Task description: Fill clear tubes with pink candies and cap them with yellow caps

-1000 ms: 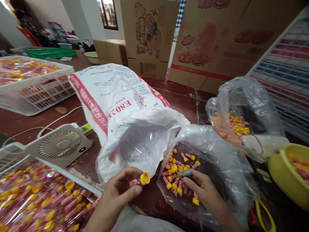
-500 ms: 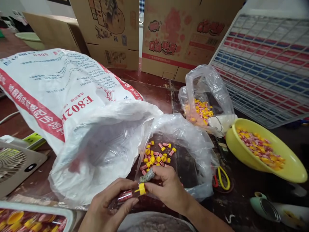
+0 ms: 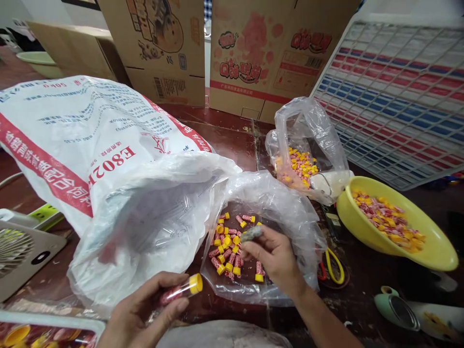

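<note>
My left hand (image 3: 145, 309) is closed round a clear plastic tube (image 3: 178, 294) with a yellow end and reddish contents, tilted with the yellow end to the upper right. My right hand (image 3: 275, 253), with a grey wrap on one finger, reaches over an open clear plastic bag (image 3: 300, 232). Its thumb and wrapped finger are close together; whatever lies between them is hidden. Small red-and-white tubes with yellow caps (image 3: 226, 251) lie in a heap in the bag, just left of my right fingers. Left of that bag, a big white woven sack (image 3: 119, 232) gapes open with clear tubes inside.
A yellow bowl (image 3: 435, 246) and another clear bag (image 3: 319, 125) hold more small capped pieces. Scissors (image 3: 335, 268) with yellow and red handles lie near the bowl. A fan (image 3: 21, 251) and a filled container (image 3: 72, 320) are at left. Cardboard boxes (image 3: 253, 63) and a white wire rack (image 3: 395, 106) stand behind.
My right hand has left the tube's yellow end and moved right and up to the heap in the bag. My left hand has shifted slightly left with the tube.
</note>
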Tool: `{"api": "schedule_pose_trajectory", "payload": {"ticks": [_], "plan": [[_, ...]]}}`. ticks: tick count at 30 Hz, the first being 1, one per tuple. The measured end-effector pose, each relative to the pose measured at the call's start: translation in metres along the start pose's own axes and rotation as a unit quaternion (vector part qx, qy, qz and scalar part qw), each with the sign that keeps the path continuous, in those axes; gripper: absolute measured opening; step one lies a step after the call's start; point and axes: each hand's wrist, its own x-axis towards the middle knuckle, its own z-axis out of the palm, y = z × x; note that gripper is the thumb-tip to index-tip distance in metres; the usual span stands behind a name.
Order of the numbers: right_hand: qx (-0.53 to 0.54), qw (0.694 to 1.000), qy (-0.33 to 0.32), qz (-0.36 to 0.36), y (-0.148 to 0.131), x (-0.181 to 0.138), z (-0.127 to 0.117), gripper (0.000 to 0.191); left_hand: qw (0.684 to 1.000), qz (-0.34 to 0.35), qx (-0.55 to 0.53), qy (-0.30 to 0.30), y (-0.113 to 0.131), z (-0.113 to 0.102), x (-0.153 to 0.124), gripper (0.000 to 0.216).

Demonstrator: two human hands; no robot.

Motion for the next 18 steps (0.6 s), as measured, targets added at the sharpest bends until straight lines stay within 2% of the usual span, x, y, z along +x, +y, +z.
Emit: {"api": "schedule_pose_trajectory", "payload": {"ticks": [3,7,9,12,18], "plan": [[-0.025,0.998,-0.061,0.003,0.000,-0.007,0.014,0.025,0.999,0.030,0.012,-0.028,0.012,0.008,0.007,0.027],[-0.097,0.992,-0.075,-0.036,0.004,-0.016,0.032,0.017,0.996,0.052,0.017,-0.064,0.030,0.018,0.012,0.024],[-0.105,0.990,-0.089,-0.038,0.005,-0.016,0.034,0.016,0.994,0.045,0.019,-0.102,0.036,0.022,0.013,0.024],[-0.102,0.988,-0.108,-0.045,0.004,-0.015,0.032,0.014,0.992,0.007,0.005,-0.126,0.040,0.025,0.012,0.029],[-0.134,0.979,-0.141,-0.060,-0.005,-0.018,0.032,0.021,0.984,-0.008,0.011,-0.176,0.035,0.025,0.011,0.033]]}}
